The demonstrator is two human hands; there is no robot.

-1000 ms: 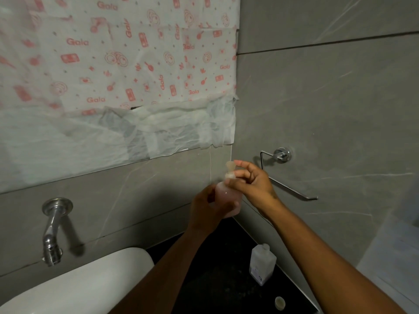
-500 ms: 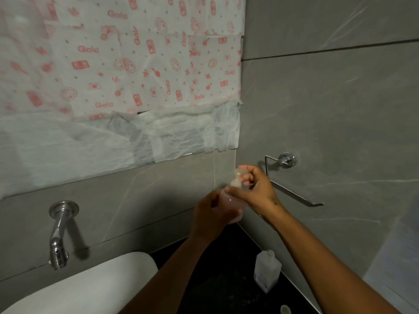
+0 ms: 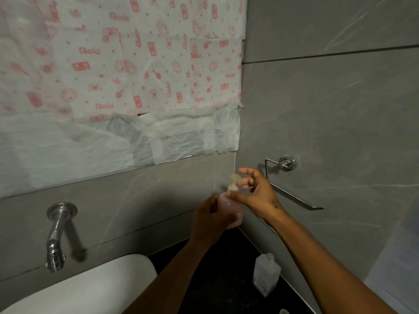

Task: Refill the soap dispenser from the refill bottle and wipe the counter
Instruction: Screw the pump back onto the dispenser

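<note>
Holding the soap dispenser (image 3: 231, 209) up in the air above the back corner of the black counter (image 3: 217, 275), the left hand (image 3: 212, 219) wraps its fingers closed around the pinkish, translucent body from the left. The right hand (image 3: 255, 192) sits at the dispenser's top: its thumb and fingertips close on the pale collar below the pump head (image 3: 235, 179), while the forefinger sticks out straight toward the wall. The dispenser stands roughly upright between both hands. Lower down, the clear refill bottle (image 3: 266, 275) stands on the counter near its right edge, against the grey tiled wall, well apart from the hands. A small round cap (image 3: 283, 311) lies on the counter at the picture's bottom edge. A white basin (image 3: 79, 288) fills the counter's left side, under a chrome tap (image 3: 56, 236).
</note>
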